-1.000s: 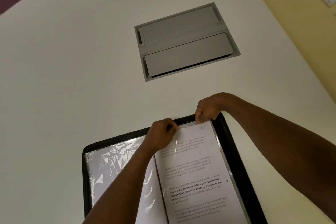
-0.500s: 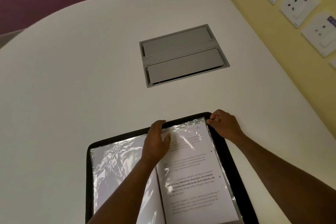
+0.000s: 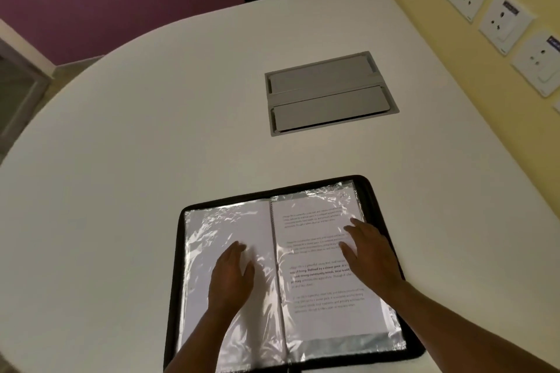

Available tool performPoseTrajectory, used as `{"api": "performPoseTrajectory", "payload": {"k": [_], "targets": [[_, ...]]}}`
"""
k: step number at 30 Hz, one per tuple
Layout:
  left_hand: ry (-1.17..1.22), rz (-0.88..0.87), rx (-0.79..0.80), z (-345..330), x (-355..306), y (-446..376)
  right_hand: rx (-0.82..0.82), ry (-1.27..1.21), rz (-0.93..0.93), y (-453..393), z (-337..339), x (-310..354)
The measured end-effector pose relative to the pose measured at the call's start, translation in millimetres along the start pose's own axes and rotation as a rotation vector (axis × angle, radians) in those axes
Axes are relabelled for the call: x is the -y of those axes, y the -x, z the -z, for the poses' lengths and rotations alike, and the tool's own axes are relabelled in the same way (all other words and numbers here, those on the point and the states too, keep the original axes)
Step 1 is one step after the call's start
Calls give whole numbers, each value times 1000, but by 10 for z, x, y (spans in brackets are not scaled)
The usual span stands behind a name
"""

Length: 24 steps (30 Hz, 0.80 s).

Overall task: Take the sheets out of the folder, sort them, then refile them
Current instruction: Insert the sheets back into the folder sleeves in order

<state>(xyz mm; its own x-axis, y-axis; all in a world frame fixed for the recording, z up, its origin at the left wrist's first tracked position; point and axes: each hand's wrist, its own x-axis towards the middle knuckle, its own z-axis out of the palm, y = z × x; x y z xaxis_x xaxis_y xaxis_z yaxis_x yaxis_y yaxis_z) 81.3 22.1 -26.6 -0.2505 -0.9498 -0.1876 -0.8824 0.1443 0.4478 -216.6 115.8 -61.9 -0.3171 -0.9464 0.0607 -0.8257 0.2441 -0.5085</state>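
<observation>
Crinkled plastic sleeves cover both pages of the open folder (image 3: 375, 197) on the table (image 3: 151, 145), where the right hand (image 3: 371, 254), fingers spread flat and gripping nothing, rests on the printed sheet (image 3: 318, 251), whose long axis runs away from the person, the sleeve's far edge lying beyond its fingertips, while the left hand (image 3: 231, 274) lies flat with fingers together on the other page.

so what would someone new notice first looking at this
The open black folder at the near edge of the white table, its crinkled plastic sleeves catching the light. Both hands lie flat on it: the left hand on the blank left page, the right hand on the printed sheet. Beyond it, a closed grey cable hatch is set into the tabletop.
</observation>
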Motion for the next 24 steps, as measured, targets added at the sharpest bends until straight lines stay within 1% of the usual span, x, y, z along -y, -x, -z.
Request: {"api": "performPoseTrajectory", "payload": {"k": [4,6,9,12,15,17,20,22,24], "targets": [[-56,60,5,23,284,271,71,93,50,199,-70,109],[-41,109,-16,31,417,375,109,102,71,303,-102,188],[-12,225,-64,80,564,515,132,72,62,472,-163,339],[1,343,-73,152,708,659,139,41,82,619,-242,544],[58,387,-56,206,846,773,130,7,134,738,-290,856],[116,422,-39,233,929,819,156,-9,175,827,-351,1083],[205,433,-49,262,1035,822,276,-41,208,939,-468,1431],[268,451,-63,309,1057,800,400,-88,200,996,-543,1654],[350,479,-83,356,1057,769,471,-95,200,1033,-607,1851]]}}
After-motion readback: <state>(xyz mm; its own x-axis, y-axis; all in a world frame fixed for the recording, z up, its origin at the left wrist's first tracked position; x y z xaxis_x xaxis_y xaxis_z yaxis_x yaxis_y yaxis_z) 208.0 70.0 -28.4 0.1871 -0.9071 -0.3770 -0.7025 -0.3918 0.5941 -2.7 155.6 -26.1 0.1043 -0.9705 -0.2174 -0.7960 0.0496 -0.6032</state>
